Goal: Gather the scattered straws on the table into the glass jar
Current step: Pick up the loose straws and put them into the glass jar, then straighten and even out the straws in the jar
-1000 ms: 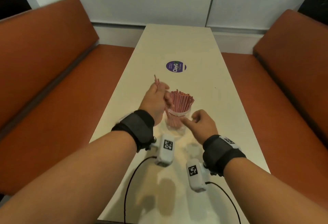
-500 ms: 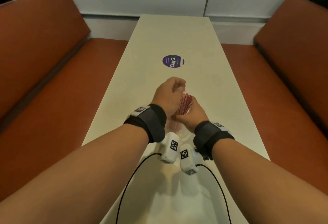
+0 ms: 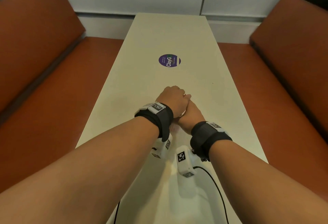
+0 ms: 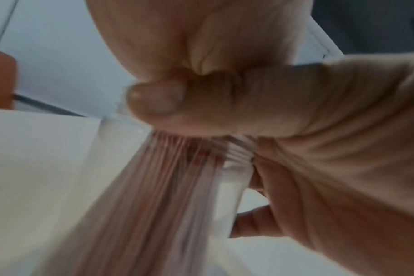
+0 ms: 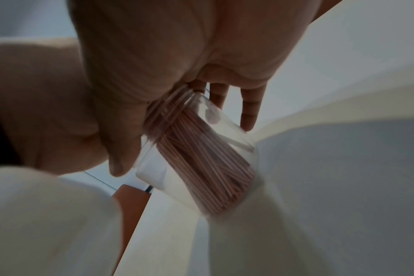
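Straws: a pink bundle (image 5: 206, 164) stands inside the jar (image 5: 151, 168), long axis along the jar's height, lower ends on its base, upper ends hidden under the hands.
Jar: clear glass, on the table (image 3: 142, 74), at the near middle; from the head view both hands hide it almost fully. Upright or slightly tilted, I cannot tell.
Left hand (image 3: 173, 101): on top of the jar mouth, fingers curled over the straw tops.
Right hand (image 3: 192, 115): just beside and touching the left; thumb and fingers wrap the jar neck, fingertips (image 5: 248, 115) down its far side.
Sticker (image 3: 169, 60): purple disc farther along the table, well apart.
Benches: orange seats (image 3: 44, 85) flank the table.
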The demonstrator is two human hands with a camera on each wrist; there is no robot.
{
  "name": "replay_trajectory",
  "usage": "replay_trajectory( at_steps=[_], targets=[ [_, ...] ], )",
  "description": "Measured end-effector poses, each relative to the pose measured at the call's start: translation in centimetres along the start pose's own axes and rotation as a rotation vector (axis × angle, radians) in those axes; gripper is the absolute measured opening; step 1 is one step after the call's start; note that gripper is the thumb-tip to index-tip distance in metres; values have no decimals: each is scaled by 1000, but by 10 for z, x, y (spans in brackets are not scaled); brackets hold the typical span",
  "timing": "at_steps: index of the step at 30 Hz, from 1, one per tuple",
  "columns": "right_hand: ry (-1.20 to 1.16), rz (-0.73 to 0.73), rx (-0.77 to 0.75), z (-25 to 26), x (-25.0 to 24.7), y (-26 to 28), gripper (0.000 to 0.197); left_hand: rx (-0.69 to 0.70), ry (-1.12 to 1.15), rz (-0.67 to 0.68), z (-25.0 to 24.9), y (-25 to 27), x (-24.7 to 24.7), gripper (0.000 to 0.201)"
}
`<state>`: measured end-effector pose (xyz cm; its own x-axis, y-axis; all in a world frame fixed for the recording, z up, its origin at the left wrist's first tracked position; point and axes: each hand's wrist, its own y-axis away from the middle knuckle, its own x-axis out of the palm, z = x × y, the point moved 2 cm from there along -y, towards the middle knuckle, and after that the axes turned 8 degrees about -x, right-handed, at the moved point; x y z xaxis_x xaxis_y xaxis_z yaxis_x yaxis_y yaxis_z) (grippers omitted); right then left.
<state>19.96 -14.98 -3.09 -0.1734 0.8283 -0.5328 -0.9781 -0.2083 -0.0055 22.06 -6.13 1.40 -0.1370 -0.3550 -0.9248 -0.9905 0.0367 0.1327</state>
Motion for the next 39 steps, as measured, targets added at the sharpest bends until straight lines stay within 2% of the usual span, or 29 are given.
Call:
replay_trajectory(
  at_steps=[4, 5, 7, 9, 12, 15, 17, 22, 25, 28, 31, 34, 37, 39],
  targets=[
    [45, 28, 6, -3, 5, -5, 44, 89, -126, 42, -3, -4, 4, 44],
    [41, 33, 11, -4, 6, -6, 45, 94, -157, 64, -2, -4, 4, 43],
    [27, 29, 20, -5, 7, -5, 60, 97, -206, 93, -1, -4, 2, 42],
    [-12, 15, 22, -4, 6, -2, 71, 83, -139, 92, 0, 2, -5, 46],
    [-105, -6, 24, -3, 1, 3, 73, 44, 53, -31, 12, 23, -25, 50],
    [-127, -47, 17, -1, 2, 8, 85, -94, 148, -141, 48, 57, -39, 47],
    [-118, -52, 35, 1, 5, 10, 90, -256, 117, -160, 83, 89, -40, 48],
    [-98, -58, 38, 4, 10, 17, 90, -694, -77, 5, 161, 169, -20, 70],
    [-88, -50, 31, 5, 13, 23, 90, -794, -72, 118, 183, 201, -6, 63],
    [-94, -53, 22, 5, 15, 29, 88, -798, -101, 165, 190, 217, 7, 51],
    [-87, -57, 24, 6, 14, 31, 87, -764, -99, 89, 187, 217, 15, 32],
    [-85, -58, 40, 8, 15, 31, 90, -757, -6, 86, 189, 211, 28, 33],
    [-86, -42, 48, 10, 15, 31, 94, -656, -56, 166, 181, 206, 29, 29],
    [-62, -16, 38, 12, 12, 32, 102, -595, -40, 153, 169, 204, 18, 33]
  ],
)
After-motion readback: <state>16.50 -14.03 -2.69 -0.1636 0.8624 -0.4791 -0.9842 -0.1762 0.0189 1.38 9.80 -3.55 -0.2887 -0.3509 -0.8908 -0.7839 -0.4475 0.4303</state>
